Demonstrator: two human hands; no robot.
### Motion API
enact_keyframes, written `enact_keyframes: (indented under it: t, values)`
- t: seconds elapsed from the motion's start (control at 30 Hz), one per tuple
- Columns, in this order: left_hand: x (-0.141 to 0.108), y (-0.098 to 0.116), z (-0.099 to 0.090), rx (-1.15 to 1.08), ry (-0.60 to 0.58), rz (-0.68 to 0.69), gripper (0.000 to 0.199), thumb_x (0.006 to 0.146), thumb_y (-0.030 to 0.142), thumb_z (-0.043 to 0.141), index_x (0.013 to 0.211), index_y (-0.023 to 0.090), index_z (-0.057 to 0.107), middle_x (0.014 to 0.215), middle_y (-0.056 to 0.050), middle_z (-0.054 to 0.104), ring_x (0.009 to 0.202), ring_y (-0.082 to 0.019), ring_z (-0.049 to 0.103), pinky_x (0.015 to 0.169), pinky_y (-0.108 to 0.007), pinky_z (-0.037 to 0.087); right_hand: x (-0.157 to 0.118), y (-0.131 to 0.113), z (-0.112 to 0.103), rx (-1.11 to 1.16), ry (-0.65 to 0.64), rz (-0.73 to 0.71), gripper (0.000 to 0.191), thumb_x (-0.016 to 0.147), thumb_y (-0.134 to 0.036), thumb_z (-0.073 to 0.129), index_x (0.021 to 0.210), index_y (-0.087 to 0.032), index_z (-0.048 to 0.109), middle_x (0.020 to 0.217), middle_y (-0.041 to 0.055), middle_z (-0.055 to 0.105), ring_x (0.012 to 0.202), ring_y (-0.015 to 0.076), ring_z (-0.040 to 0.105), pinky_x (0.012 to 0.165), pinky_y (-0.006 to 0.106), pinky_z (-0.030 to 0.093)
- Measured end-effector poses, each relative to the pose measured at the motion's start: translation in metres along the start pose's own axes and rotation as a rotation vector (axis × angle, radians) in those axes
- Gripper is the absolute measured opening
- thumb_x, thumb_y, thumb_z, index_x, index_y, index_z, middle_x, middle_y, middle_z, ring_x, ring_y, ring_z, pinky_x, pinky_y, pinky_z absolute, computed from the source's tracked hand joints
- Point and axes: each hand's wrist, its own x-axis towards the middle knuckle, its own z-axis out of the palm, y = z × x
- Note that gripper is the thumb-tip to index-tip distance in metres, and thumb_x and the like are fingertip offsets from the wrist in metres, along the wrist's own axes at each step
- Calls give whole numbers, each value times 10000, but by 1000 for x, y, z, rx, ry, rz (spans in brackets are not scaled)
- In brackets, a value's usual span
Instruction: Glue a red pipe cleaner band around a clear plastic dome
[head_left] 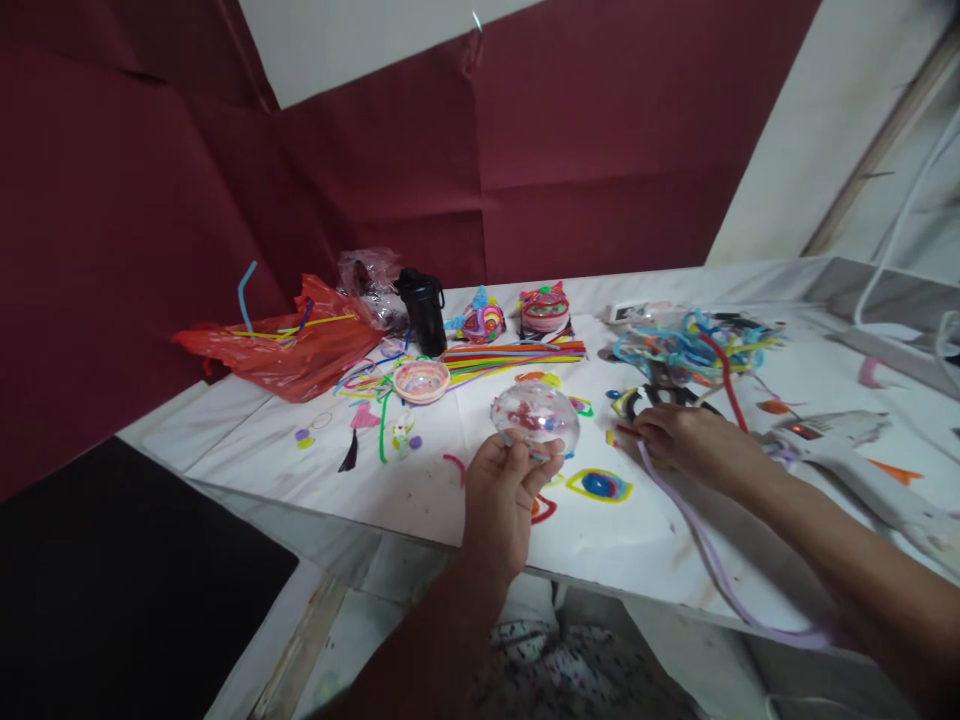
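Note:
My left hand [501,490] holds a clear plastic dome [536,415] by its near rim, thumb and fingers closed on the edge. Further right, my right hand [686,440] is low over the table with its fingers bent together. What they grip is hidden, though a small red piece shows at the fingertips. Beside that hand lie black-and-yellow pieces [634,402]. A long lilac pipe cleaner [709,560] runs from under the hand over the table's front edge. An eye shape [601,486] in blue with a yellow outline lies between my hands.
Behind the dome lies a row of coloured pipe cleaners [517,358]. A decorated bowl [421,381], a black bottle [424,310], a red plastic bag [292,345] and two decorated figures [546,308] stand around it. A glue gun [855,470] and tangled strands [690,345] are at right.

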Motion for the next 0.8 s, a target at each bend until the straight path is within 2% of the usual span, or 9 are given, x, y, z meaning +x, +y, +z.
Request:
enact_keyframes:
  t: [0.1, 0.2, 0.27, 0.33, 0.4, 0.47, 0.6, 0.7, 0.8]
  values:
    - [0, -2, 3, -42, 2, -17, 207, 713, 281, 745, 813, 165, 606, 751, -28, 689, 906, -227, 697, 866, -348, 530, -8, -6, -11, -6, 22, -5, 240, 888, -157, 437, 796, -185, 657, 873, 100, 696, 746, 200, 652, 596, 278, 386]
    - [0, -4, 7, -67, 3, -24, 184, 714, 274, 738, 802, 166, 618, 757, -36, 697, 899, -231, 698, 883, -370, 526, -19, -20, -22, 98, 126, -22, 232, 881, -173, 431, 864, -180, 663, 928, 102, 697, 762, 195, 649, 643, 282, 427]
    - [1, -5, 9, -88, -11, -27, 185, 708, 270, 743, 799, 165, 621, 776, -39, 702, 895, -219, 697, 895, -367, 519, -28, -31, -27, 309, 224, -33, 196, 852, -215, 479, 890, -179, 668, 891, 84, 714, 713, 179, 649, 643, 272, 455]
    - [3, -5, 10, -111, -17, -27, 207, 685, 268, 761, 786, 162, 615, 786, -34, 702, 895, -207, 697, 911, -368, 511, -36, -39, -30, 513, 313, -35, 192, 816, -273, 514, 879, -189, 675, 820, 60, 722, 623, 165, 633, 577, 266, 461]
    - [5, -4, 8, -123, -10, -17, 233, 662, 265, 778, 778, 160, 606, 779, -23, 699, 902, -207, 696, 926, -384, 506, -43, -40, -32, 570, 376, -21, 194, 791, -318, 515, 819, -205, 671, 745, 39, 710, 555, 159, 604, 518, 264, 439]
    - [7, -3, 4, -122, -6, 4, 228, 664, 252, 775, 793, 158, 612, 774, -16, 698, 917, -208, 693, 937, -394, 504, -49, -32, -32, 524, 415, 39, 184, 772, -320, 506, 771, -213, 655, 677, 22, 687, 514, 152, 583, 503, 263, 416]
    - [9, 0, -3, -114, 14, 44, 177, 683, 223, 759, 785, 156, 632, 784, 0, 694, 922, -196, 691, 942, -388, 510, -63, -7, -26, 381, 317, 197, 210, 782, -312, 486, 868, -211, 649, 620, 5, 670, 520, 159, 604, 522, 260, 392]
    - [9, 0, -4, -115, 32, 51, 142, 688, 201, 755, 773, 158, 649, 778, 15, 696, 880, -177, 699, 933, -378, 524, -73, 3, -16, 323, 178, 183, 193, 782, -275, 492, 860, -204, 654, 694, 27, 694, 609, 170, 633, 573, 262, 413]
    - [10, -2, -2, -116, 25, 49, 134, 677, 196, 764, 761, 155, 668, 762, 12, 707, 866, -175, 704, 889, -345, 554, -76, -1, -9, 279, 76, 168, 189, 801, -268, 499, 851, -187, 663, 780, 57, 700, 678, 180, 631, 614, 272, 430]
